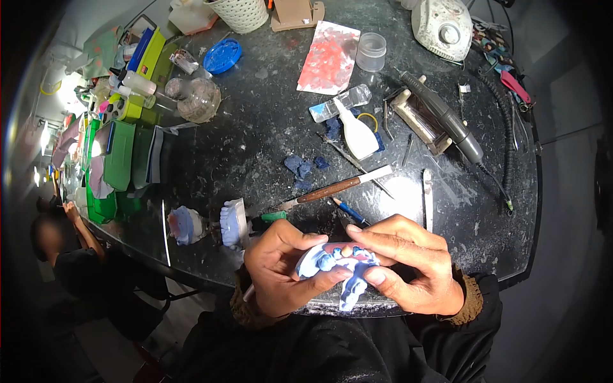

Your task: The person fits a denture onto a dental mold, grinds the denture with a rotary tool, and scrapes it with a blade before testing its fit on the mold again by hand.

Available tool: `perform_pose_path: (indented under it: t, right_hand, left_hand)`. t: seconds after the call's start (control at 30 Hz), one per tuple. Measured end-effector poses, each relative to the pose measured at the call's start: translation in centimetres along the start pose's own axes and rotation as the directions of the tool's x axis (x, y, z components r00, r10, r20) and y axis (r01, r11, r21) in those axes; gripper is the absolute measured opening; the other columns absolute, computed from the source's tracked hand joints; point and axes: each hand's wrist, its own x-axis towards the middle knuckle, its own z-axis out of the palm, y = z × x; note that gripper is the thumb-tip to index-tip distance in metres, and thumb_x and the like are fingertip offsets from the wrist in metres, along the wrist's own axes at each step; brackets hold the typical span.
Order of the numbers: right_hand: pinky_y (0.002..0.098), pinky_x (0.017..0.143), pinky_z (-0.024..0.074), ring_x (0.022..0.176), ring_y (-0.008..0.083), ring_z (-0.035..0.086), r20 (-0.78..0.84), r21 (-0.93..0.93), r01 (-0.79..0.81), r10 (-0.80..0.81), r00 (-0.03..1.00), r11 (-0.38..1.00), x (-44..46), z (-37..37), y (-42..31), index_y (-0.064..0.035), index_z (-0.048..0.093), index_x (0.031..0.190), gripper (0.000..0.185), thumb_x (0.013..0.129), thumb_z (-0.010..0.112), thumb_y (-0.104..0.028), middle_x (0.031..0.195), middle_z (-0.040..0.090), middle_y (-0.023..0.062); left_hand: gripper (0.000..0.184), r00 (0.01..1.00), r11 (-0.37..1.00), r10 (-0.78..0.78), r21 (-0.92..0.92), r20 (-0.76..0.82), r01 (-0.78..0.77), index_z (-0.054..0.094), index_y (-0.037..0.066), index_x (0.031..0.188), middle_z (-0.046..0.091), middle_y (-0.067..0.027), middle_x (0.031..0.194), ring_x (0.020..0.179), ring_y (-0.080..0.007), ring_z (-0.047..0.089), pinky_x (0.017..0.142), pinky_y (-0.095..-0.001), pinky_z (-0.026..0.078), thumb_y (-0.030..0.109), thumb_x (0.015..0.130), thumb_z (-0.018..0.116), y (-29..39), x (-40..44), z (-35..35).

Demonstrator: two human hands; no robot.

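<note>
Between both hands, over the table's front edge, is a white and blue dental cast (312, 260) with a reddish-pink part and tooth shapes. A blue and white piece (351, 292) hangs at its lower side, by the fingertips. My left hand (278, 268) grips the cast from the left, thumb across its front. From the right, my right hand (415, 265) holds it with thumb and fingers. Left of my hands stand two more casts, one with a pink part (183, 225) and one blue and white (233, 223). Part of a thin stick shows under my left hand.
Beyond the hands lie a wooden-handled knife (338, 187), a blue pencil (349, 211), a white bottle (359, 135) and a grey handpiece (444, 118) on its stand. Green bins (115, 156) line the left side. Another person (70, 255) sits at far left.
</note>
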Motion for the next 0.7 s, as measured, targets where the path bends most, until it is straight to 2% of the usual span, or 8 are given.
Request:
perform_pose_path:
  t: [0.37, 0.7]
  right_hand:
    - [0.0289, 0.072, 0.0504, 0.085, 0.0220, 0.062, 0.011, -0.020, 0.022, -0.022, 1.000, 1.000, 0.06, 0.08, 0.36, 0.0046, 0.057, 0.118, 0.038, 0.081, 0.064, -0.002, 0.099, 0.060, 0.0176]
    - [0.0290, 0.072, 0.0502, 0.085, 0.0227, 0.062, 0.007, -0.039, 0.044, -0.044, 0.999, 0.998, 0.13, 0.12, 0.49, 0.0045, 0.056, 0.118, 0.036, 0.082, 0.061, 0.001, 0.099, 0.060, 0.0178]
  left_hand:
    - [0.038, 0.998, 0.998, -0.018, -0.065, -0.052, 0.015, 0.048, -0.005, 0.092, 0.061, -0.0161, 0.087, 0.081, -0.0142, 0.064, 0.067, -0.0245, 0.053, -0.003, 0.068, 0.078, -0.62, -0.55, -0.05]
    - [0.035, 0.998, 0.991, -0.005, -0.135, -0.062, -0.004, 0.048, -0.006, 0.091, 0.061, -0.0198, 0.088, 0.084, -0.0187, 0.064, 0.069, -0.0274, 0.055, -0.005, 0.069, 0.075, -0.66, -0.33, 0.32]
